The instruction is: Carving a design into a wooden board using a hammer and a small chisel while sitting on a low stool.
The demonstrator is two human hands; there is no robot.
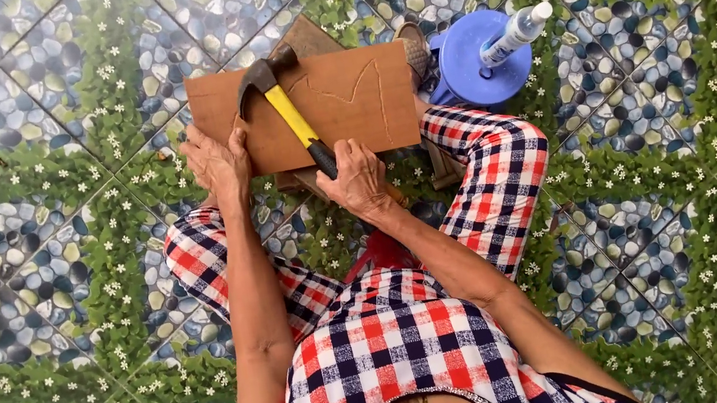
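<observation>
A brown rectangular board (346, 122) lies flat in front of my knees, with a thin zigzag line marked across it. My right hand (355, 178) grips the black end of a claw hammer (280, 99) with a yellow handle; its dark head rests on the board's top left part. My left hand (218, 161) presses down on the board's lower left edge, fingers spread over it. Another piece of wood (309, 39) sticks out from under the board at the top.
A blue round plastic container (473, 78) stands right of the board, with a white bottle (516, 33) lying across its top. The floor (47, 232) is tiled in a pebble and green leaf pattern. My legs in red, white and dark checked cloth (497, 170) flank the board.
</observation>
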